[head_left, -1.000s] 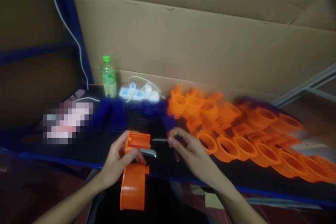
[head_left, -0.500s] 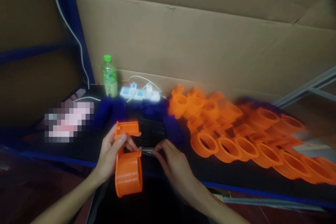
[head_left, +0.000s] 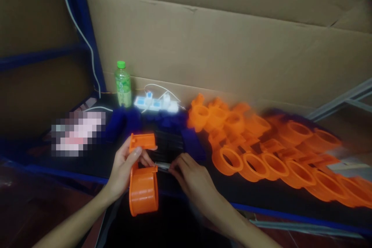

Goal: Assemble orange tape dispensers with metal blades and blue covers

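- The left hand [head_left: 122,166] is closing around an orange part [head_left: 143,192], its thumb pressing across the narrow middle and its other fingers curling behind.
- The orange part is hanging in the air above the near edge of the dark surface [head_left: 223,190], its open channel section pointing up and its ring section sitting lowest.
- The right hand [head_left: 193,180] is pinching a slim metallic tool [head_left: 163,166] between thumb and fingertips, almost closed.
- The tool is spanning the gap between the hands, its far end lying close by the upper edge of the ring section; whether it is touching the part, one cannot tell.
- More orange parts [head_left: 286,151] are lying in rows on the surface to the right.
- Dark blue pieces [head_left: 167,118] are resting beyond the hands.
- A green-capped bottle [head_left: 123,87] is standing beside a white power strip [head_left: 157,104], before a cardboard panel [head_left: 203,46].
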The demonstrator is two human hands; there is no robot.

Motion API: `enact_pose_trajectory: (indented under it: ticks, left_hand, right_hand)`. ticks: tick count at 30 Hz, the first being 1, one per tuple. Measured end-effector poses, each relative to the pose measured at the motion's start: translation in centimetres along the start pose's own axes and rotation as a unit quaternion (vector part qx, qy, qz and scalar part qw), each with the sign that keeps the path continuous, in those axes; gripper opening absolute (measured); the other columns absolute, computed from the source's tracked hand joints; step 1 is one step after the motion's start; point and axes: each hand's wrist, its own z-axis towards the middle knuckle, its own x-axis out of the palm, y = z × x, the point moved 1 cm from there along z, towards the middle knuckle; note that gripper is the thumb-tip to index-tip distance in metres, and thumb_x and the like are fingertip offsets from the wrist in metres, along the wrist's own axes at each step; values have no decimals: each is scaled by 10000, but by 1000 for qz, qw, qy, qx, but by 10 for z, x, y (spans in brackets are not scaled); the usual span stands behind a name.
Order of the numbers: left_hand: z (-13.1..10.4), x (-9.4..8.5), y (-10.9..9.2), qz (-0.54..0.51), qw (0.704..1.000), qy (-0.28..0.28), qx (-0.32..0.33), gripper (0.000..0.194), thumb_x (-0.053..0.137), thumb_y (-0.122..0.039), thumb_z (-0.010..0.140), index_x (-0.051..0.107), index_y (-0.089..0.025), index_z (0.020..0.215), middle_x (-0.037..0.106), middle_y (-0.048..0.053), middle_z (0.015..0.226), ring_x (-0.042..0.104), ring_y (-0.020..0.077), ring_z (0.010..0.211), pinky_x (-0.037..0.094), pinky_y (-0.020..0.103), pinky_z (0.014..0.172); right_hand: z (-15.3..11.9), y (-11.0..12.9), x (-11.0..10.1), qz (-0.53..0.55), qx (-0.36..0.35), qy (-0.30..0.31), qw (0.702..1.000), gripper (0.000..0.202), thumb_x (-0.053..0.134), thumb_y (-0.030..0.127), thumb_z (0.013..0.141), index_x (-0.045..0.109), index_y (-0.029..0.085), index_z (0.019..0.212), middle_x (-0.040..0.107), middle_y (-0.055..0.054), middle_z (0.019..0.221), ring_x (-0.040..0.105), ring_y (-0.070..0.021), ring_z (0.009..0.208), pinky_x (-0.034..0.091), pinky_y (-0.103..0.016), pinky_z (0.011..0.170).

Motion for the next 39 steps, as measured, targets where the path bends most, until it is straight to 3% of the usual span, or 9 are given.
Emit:
enact_pose_trajectory:
  ticks: [8, 14, 18, 28, 33, 39]
  left_hand:
    - [-1, 1, -3, -2, 1000, -6, 5, 329, 605, -417, 948, 638, -138, 1120, 782, 115, 928, 727, 220, 703, 517, 307, 623]
    - [0, 0, -1, 3, 1000, -1, 3, 327, 595, -421, 954, 649, -138, 1111, 780, 111, 912, 719, 209, 697, 519, 304, 634]
    - [0, 0, -2, 0, 1000, -1, 0, 334, 598, -420, 953, 651, -134, 1116, 774, 112, 905, 703, 198, 686, 518, 301, 631]
    - [-1, 2, -5, -7, 1000, -3, -6, 331, 606, -415, 949, 649, -133, 1117, 733, 60, 759, 682, 180, 666, 514, 272, 632]
    - [0, 3, -6, -1, 1000, -3, -17, 347, 614, -432, 939, 666, -130, 1102, 746, 77, 754, 690, 193, 662, 513, 272, 621]
    - [0, 1, -4, -4, 1000, -3, -18, 348, 626, -438, 930, 667, -139, 1104, 739, 69, 745, 688, 192, 660, 514, 270, 613]
  right_hand:
    - [1, 5, -4, -65, -6, 29, 997, 126, 440, 112, 1015, 541, 188, 1006, 616, -41, 1020, 607, -145, 758, 360, -278, 565]
    - [-3, -3, 2, -12, -25, 3, 1000, 123, 431, 149, 1034, 542, 201, 1032, 638, -34, 1001, 631, -151, 811, 417, -265, 615]
    - [-3, -5, 5, 48, -34, -5, 998, 170, 465, 126, 1013, 552, 221, 1123, 656, -30, 1059, 650, -157, 924, 478, -267, 729]
    - [7, 1, -3, 183, 55, 20, 981, 215, 573, 64, 888, 654, 192, 1039, 679, -29, 972, 650, -141, 826, 496, -233, 706]
    - [8, -3, -4, 183, 16, 44, 982, 285, 512, 85, 947, 702, 219, 1112, 660, -55, 1103, 657, -160, 966, 526, -278, 850]
    - [4, -1, -1, 146, 19, 13, 989, 194, 501, 122, 977, 673, 196, 1025, 643, -68, 1067, 652, -164, 916, 538, -283, 804]
